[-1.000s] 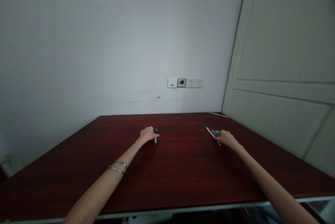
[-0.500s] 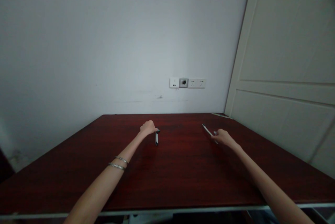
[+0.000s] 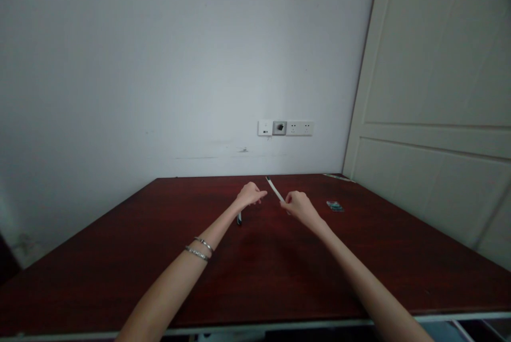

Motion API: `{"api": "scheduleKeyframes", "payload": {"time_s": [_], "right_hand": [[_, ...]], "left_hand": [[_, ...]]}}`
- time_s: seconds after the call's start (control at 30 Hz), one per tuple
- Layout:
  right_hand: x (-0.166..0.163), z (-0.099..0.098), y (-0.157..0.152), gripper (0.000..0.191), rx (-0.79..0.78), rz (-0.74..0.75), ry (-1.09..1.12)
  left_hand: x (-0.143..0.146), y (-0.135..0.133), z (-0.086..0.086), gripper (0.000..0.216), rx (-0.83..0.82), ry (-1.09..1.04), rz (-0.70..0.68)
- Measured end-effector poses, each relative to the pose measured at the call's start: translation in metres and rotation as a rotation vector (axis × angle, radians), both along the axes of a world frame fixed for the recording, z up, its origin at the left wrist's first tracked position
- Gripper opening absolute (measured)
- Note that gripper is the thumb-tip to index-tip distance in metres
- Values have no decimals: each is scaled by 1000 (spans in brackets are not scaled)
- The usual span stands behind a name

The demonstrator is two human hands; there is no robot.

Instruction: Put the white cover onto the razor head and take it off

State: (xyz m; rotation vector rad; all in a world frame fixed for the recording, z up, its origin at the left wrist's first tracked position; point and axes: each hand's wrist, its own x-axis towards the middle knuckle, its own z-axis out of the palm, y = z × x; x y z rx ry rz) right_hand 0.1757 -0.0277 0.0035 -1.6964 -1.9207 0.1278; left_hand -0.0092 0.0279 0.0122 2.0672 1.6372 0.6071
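Note:
My right hand (image 3: 300, 205) pinches a slim white stick with a dark tip (image 3: 275, 189) near its lower end. The stick slants up and to the left, and its exact kind cannot be made out. Just left of it, my left hand (image 3: 251, 194) hovers over the table with thumb and fingers apart and nothing visible in them. Under my left wrist, a black-and-white handle (image 3: 239, 219) lies on the table, its upper part hidden by the hand. A small clear packet with greenish contents (image 3: 335, 206) rests right of my right hand.
The dark red table (image 3: 247, 273) reaches back to a pale wall (image 3: 199, 65). Sockets and switches (image 3: 285, 128) sit on the wall above its far edge. A white panelled door (image 3: 435, 91) stands along the right. A thin pale strip (image 3: 338, 177) lies at the far right corner.
My right hand has carried the white stick leftward, uncovering the packet. My left hand has shifted right, towards the stick, and its fingers have come apart; the black-and-white handle has stayed in place.

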Motion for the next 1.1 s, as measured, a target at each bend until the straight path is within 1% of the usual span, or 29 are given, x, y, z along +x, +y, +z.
{"api": "scheduleKeyframes", "payload": {"time_s": [0.1,0.2,0.4,0.53,0.6,0.7,0.8,1.1], "right_hand": [[-21,3,-7,16,28,-14,-81],[-36,4,-14,19,27,-22,-164],[-55,3,-24,22,3,-10,-232],[-62,-1,-28,23,-20,29,-254],[-64,-3,-28,24,-29,71,-260],[-62,-7,-26,31,-33,108,-239],[-57,-10,-22,36,-33,103,-222],[-38,-20,-13,35,-98,75,-245]], "left_hand": [[9,3,2,47,-18,6,25],[12,4,4,47,-45,-4,31],[9,6,2,29,-45,-10,19],[7,11,-1,19,-58,52,38],[6,14,-2,17,-87,110,28],[4,19,-2,14,-160,198,4],[0,26,-5,12,-231,249,-6],[0,41,-20,20,-323,356,-4]]}}
